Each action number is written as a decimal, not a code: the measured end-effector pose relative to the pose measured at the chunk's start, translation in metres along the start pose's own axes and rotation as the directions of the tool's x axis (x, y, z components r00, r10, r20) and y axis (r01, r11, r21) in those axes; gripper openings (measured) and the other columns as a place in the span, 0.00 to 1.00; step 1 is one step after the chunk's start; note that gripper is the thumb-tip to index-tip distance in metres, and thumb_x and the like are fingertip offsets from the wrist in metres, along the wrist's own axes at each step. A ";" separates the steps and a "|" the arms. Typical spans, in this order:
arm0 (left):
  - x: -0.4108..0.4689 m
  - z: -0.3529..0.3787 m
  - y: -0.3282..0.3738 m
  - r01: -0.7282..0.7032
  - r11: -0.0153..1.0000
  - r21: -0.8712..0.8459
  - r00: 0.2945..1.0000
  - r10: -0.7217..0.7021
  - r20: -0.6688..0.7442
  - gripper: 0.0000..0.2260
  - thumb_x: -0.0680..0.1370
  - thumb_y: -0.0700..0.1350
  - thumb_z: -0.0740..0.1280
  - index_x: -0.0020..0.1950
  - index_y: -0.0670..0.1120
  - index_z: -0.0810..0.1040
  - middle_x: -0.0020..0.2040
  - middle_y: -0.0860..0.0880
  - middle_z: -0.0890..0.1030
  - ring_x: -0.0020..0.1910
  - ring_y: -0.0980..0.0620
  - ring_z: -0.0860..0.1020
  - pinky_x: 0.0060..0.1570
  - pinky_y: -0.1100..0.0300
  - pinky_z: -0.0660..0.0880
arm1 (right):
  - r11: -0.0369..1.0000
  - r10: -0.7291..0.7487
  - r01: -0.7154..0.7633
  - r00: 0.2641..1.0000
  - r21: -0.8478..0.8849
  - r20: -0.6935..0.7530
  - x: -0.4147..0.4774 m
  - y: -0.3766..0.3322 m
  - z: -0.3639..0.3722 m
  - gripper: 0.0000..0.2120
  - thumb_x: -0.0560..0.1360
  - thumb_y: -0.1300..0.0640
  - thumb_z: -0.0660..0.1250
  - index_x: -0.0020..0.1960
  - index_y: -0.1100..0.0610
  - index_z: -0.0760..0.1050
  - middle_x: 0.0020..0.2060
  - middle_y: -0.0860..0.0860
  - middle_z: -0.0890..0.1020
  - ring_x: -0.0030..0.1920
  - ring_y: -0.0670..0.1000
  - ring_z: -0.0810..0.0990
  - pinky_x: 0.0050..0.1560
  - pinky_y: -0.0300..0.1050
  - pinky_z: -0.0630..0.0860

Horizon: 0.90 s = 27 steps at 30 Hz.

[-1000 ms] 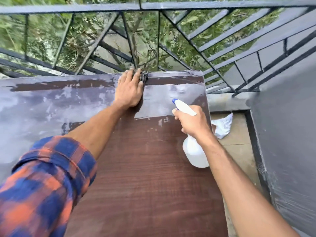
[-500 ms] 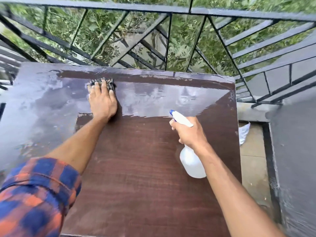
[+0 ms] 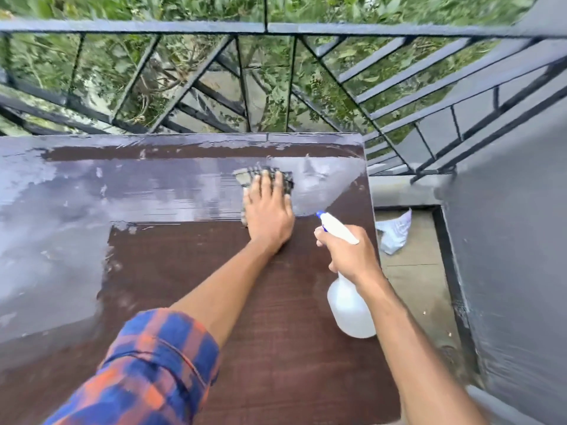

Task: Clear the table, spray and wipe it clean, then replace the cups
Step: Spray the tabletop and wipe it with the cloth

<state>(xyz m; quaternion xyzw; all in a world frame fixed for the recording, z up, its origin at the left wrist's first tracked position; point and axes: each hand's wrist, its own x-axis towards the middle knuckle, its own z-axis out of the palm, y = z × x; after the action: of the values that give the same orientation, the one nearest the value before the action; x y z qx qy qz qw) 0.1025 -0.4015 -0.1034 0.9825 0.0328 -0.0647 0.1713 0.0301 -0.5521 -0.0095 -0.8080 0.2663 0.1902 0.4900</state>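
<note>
Balcony cleaning, seen from above: we press our left hand point(image 3: 268, 214) flat on a cloth point(image 3: 264, 176) at the far right part of the bench point(image 3: 214, 286), fingers point(image 3: 277, 185) spread open and laid over the dark checked fabric, which shows past the fingertips and along the thumb side. Our left arm reaches across the bench from a rolled plaid sleeve point(image 3: 159, 372) in blue and orange.

Our right hand point(image 3: 346, 256) is wrapped closed around the neck of a spray bottle point(image 3: 349, 305), holding it above the bench's right edge. Its white nozzle with a blue tip points toward the far side, just beside the left hand, and the translucent body hangs below the wrist.

Wet film covers the bench's far half and left side, shining grey with reflected sky, with a thin dry strip near the far edge. The near middle and right show dry, dark brown wood grain, and a straight line between wet and dry runs leftward from the left hand.

Beyond the far edge stands a black railing point(image 3: 276, 27) with green foliage behind it. To the right, on the floor point(image 3: 423, 286) beside a grey wall point(image 3: 515, 240), lies a crumpled white bag point(image 3: 394, 236). We see no cups on the bench.
</note>
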 end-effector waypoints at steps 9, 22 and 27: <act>-0.040 0.063 0.141 -0.517 0.847 0.122 0.833 0.466 0.299 0.34 0.80 0.56 0.58 0.83 0.49 0.50 0.83 0.43 0.52 0.81 0.42 0.50 0.79 0.43 0.47 | 0.991 0.111 -0.097 0.980 0.089 -0.168 -0.009 0.052 -0.079 0.08 0.73 0.55 0.72 0.38 0.59 0.82 0.30 0.53 0.78 0.28 0.52 0.73 0.24 0.37 0.69; -0.039 0.030 0.028 -0.681 0.731 0.046 0.729 0.669 0.146 0.24 0.84 0.56 0.55 0.79 0.50 0.65 0.78 0.45 0.66 0.77 0.43 0.64 0.77 0.47 0.59 | 0.975 0.123 -0.096 0.984 0.202 -0.127 -0.032 0.049 -0.042 0.09 0.73 0.56 0.73 0.36 0.59 0.81 0.31 0.53 0.77 0.27 0.54 0.70 0.21 0.34 0.66; -0.049 -0.003 -0.065 -0.516 0.854 0.066 0.856 0.517 0.009 0.23 0.84 0.53 0.58 0.78 0.47 0.68 0.78 0.42 0.67 0.76 0.41 0.66 0.75 0.44 0.61 | 0.985 0.073 -0.071 0.997 0.157 -0.012 -0.046 0.024 0.000 0.09 0.73 0.56 0.73 0.35 0.55 0.82 0.33 0.54 0.77 0.27 0.54 0.71 0.22 0.33 0.66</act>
<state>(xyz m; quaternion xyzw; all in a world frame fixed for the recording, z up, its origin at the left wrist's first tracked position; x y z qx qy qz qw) 0.0483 -0.3418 -0.1149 0.9607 -0.2333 -0.0130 0.1498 -0.0205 -0.5497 -0.0004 -0.7586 0.3137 0.1794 0.5423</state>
